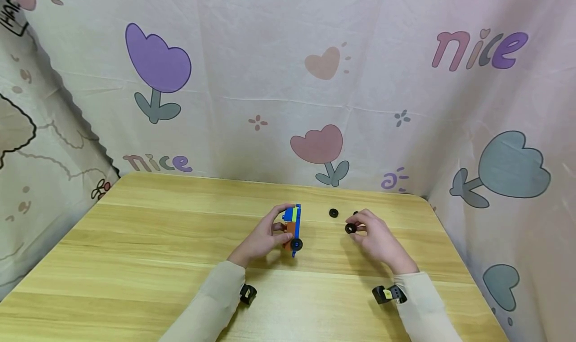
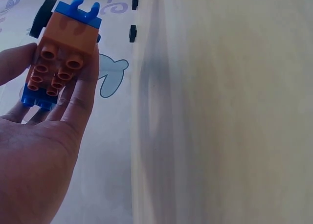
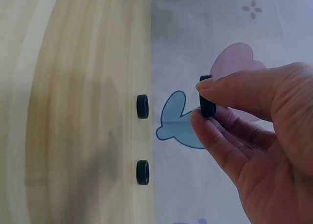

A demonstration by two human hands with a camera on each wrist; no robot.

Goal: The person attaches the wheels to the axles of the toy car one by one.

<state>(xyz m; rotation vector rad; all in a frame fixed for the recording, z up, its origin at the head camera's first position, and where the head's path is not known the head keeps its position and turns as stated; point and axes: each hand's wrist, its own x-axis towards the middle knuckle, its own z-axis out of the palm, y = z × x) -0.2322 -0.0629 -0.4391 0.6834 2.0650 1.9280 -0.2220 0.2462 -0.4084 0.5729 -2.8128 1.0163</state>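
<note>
My left hand (image 1: 266,236) grips a toy car built of blue, orange and yellow-green bricks (image 1: 291,223), tipped on its side with its studs toward the palm. One black wheel (image 1: 296,245) is fitted at its near end; that wheel also shows at the upper left in the left wrist view. Thumb and fingertips of my right hand (image 1: 379,239) pinch a loose black wheel (image 3: 207,96) above the table, to the right of the car. In the right wrist view two more black wheels lie on the table, the upper wheel (image 3: 142,106) and the lower wheel (image 3: 142,172).
The wooden table (image 1: 148,232) ends at the back against a hanging cloth (image 1: 243,57) printed with flowers and words. One loose wheel (image 1: 333,213) lies between the hands toward the back; another is mostly hidden behind the right hand. Both wrists wear black camera mounts.
</note>
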